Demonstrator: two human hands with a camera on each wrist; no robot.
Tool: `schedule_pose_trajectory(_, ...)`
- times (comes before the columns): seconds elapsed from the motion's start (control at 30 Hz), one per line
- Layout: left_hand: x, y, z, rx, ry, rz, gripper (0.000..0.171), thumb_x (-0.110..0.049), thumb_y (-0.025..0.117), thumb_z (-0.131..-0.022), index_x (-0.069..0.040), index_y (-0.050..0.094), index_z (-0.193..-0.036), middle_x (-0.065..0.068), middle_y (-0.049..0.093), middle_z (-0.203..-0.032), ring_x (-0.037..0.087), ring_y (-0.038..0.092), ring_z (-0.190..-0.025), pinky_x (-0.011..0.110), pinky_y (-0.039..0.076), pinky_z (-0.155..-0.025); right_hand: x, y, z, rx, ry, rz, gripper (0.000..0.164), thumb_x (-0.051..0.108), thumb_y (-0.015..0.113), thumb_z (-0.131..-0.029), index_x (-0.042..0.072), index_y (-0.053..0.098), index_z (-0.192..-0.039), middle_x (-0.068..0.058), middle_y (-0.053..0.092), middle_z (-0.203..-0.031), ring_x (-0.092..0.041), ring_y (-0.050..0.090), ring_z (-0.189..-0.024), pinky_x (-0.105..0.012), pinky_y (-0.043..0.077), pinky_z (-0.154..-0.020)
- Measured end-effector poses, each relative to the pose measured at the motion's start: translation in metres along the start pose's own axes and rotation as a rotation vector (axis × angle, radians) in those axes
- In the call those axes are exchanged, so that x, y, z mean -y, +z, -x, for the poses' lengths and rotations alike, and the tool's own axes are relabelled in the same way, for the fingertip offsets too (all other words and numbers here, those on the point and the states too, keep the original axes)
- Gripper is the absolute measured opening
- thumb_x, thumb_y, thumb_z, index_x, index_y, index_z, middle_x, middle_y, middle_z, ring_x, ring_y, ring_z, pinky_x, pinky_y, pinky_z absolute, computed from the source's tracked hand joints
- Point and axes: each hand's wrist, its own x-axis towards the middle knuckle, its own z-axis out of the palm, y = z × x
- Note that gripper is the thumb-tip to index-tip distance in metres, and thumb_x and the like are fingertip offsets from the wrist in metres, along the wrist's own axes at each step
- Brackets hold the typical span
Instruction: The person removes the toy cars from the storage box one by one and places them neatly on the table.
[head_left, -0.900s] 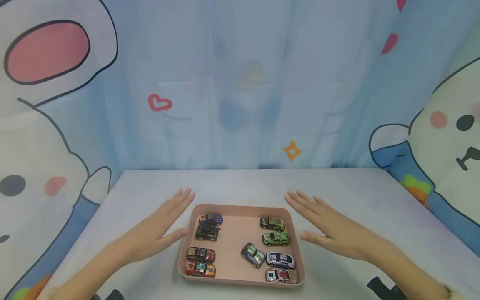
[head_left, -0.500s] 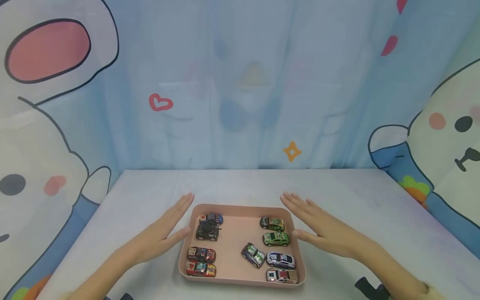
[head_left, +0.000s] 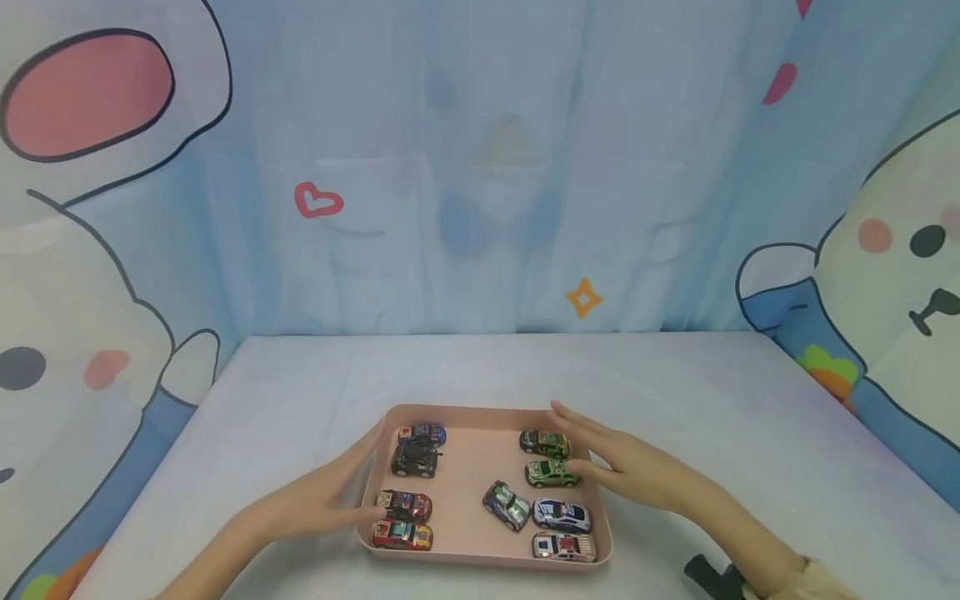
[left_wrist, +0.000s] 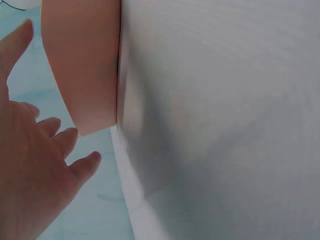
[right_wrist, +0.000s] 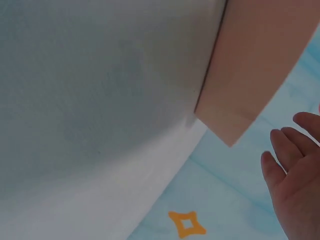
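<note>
A shallow pink tray (head_left: 472, 557) rests on the white table, holding several small toy cars. At its left side is my left hand (head_left: 315, 500), fingers extended along the rim and thumb over the edge by a red toy car (head_left: 402, 536). My right hand (head_left: 637, 467) is at the tray's right side, its fingers over the far right corner and its thumb tip above a green toy car (head_left: 550, 474). Both wrist views show the tray's outer wall (left_wrist: 87, 60) beside relaxed, spread fingers. Neither hand is curled round anything.
Inside the tray, a black toy car (head_left: 414, 459) sits at the left and a silver-green one (head_left: 506, 506) lies at an angle near the middle. Behind the table (head_left: 480, 367) hangs a blue curtain (head_left: 480, 167) with cartoon prints. A dark strap piece (head_left: 712, 577) shows by the right forearm.
Both hands have come inward and lower, from beside the tray to its left and right rims. The tray and cars have stayed in place.
</note>
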Motion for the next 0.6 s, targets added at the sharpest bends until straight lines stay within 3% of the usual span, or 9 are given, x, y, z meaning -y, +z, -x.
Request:
schedule_pose_trajectory(0.2,0.006,0.001,0.003,0.063,0.072,0.022,0.093,-0.044,0.065,-0.085,-0.013,0.009,-0.152,0.008,0.008,-0.155,0.030,0.014,-0.137,0.052,0.019,-0.108,-0.005,0.008,-0.009,-0.010,-0.049,0.028,0.045,0.017,0.062,-0.091,0.005,0.052,-0.133,-0.008,0.052,-0.133,-0.026,0.050,-0.119,-0.043,0.044,-0.096)
schedule_pose_trajectory(0.3,0.008,0.000,0.003,0.079,0.128,0.018,0.093,-0.041,0.068,-0.084,-0.011,0.011,-0.151,0.007,0.007,-0.155,0.029,0.012,-0.138,0.052,0.019,-0.108,-0.006,0.010,-0.012,-0.022,-0.046,0.042,0.034,0.011,0.067,-0.086,0.005,0.063,-0.119,-0.002,0.066,-0.108,-0.014,0.061,-0.094,-0.033,0.054,-0.081)
schedule_pose_trajectory(0.37,0.009,-0.001,0.004,0.084,0.150,0.021,0.096,-0.041,0.070,-0.082,-0.010,0.011,-0.151,0.008,0.005,-0.155,0.030,0.011,-0.138,0.053,0.019,-0.107,-0.005,0.011,-0.015,-0.016,-0.048,0.047,0.027,0.009,0.069,-0.083,0.006,0.067,-0.110,0.003,0.067,-0.096,-0.006,0.059,-0.078,-0.027,0.055,-0.069)
schedule_pose_trajectory(0.43,0.009,-0.002,0.005,0.087,0.159,0.040,0.099,-0.040,0.072,-0.080,-0.009,0.011,-0.151,0.010,0.005,-0.155,0.034,0.012,-0.137,0.054,0.023,-0.105,-0.004,0.012,-0.017,0.001,-0.047,0.057,0.023,0.008,0.071,-0.082,0.007,0.068,-0.105,0.006,0.066,-0.090,-0.003,0.056,-0.073,-0.024,0.053,-0.064)
schedule_pose_trajectory(0.6,0.009,-0.001,0.004,0.094,0.149,0.137,0.103,-0.036,0.076,-0.077,-0.005,0.010,-0.150,0.015,0.003,-0.154,0.038,0.015,-0.135,0.049,0.035,-0.100,-0.002,0.016,-0.019,0.023,-0.049,0.150,0.021,0.008,0.074,-0.078,0.010,0.070,-0.098,0.004,0.067,-0.094,-0.008,0.062,-0.083,-0.024,0.055,-0.070)
